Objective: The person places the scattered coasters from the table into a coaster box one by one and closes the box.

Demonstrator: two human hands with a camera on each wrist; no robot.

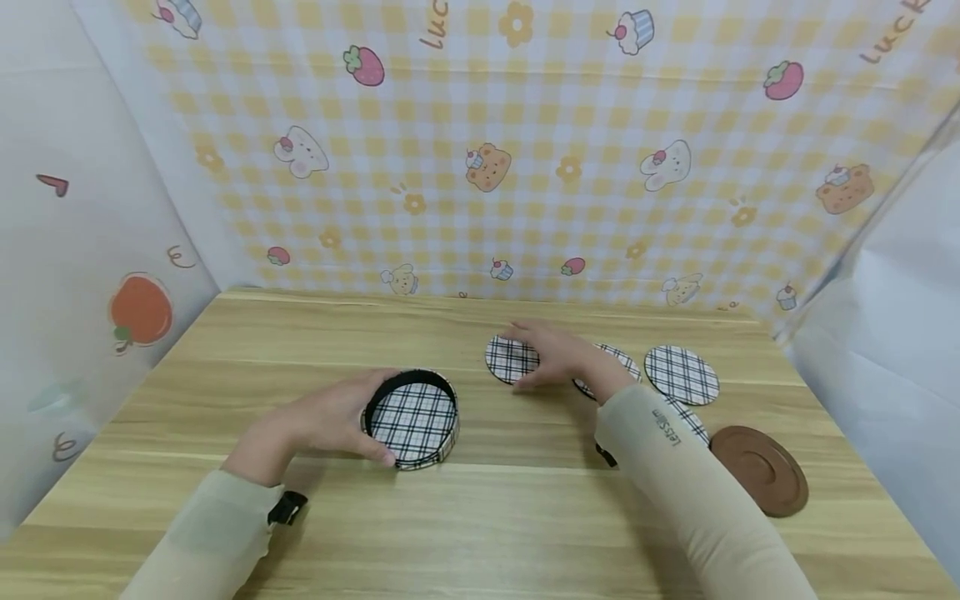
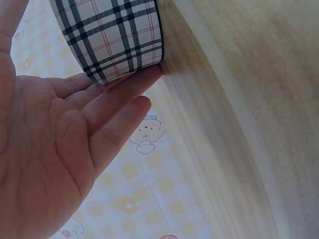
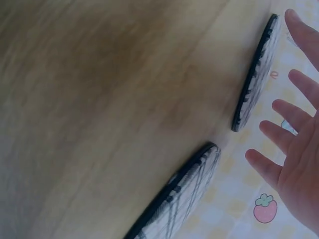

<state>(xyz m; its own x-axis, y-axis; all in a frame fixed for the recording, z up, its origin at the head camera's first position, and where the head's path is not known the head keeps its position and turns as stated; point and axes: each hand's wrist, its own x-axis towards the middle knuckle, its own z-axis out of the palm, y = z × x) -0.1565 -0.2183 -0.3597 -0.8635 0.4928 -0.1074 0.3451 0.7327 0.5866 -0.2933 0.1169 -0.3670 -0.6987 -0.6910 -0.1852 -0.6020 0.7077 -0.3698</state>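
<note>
A round plaid holder [image 1: 414, 419] with a black inner rim stands on the wooden table [image 1: 480, 517]. My left hand [image 1: 330, 421] cups its left side, thumb at the front and fingers along the back. In the left wrist view my fingertips [image 2: 144, 79] touch the holder's plaid wall [image 2: 114, 35]. My right hand [image 1: 553, 354] lies spread and flat over a plaid coaster [image 1: 510, 358], with a second coaster [image 1: 621, 360] partly under my wrist. In the right wrist view the straight fingers [image 3: 284, 119] are beside one coaster's edge [image 3: 254, 79], and another coaster [image 3: 179, 199] lies nearer.
A third plaid coaster [image 1: 681, 375] lies to the right, and another [image 1: 690, 423] peeks out from under my right sleeve. A brown round disc [image 1: 759, 469] sits near the table's right edge. Patterned cloth walls [image 1: 480, 167] close in the back and sides.
</note>
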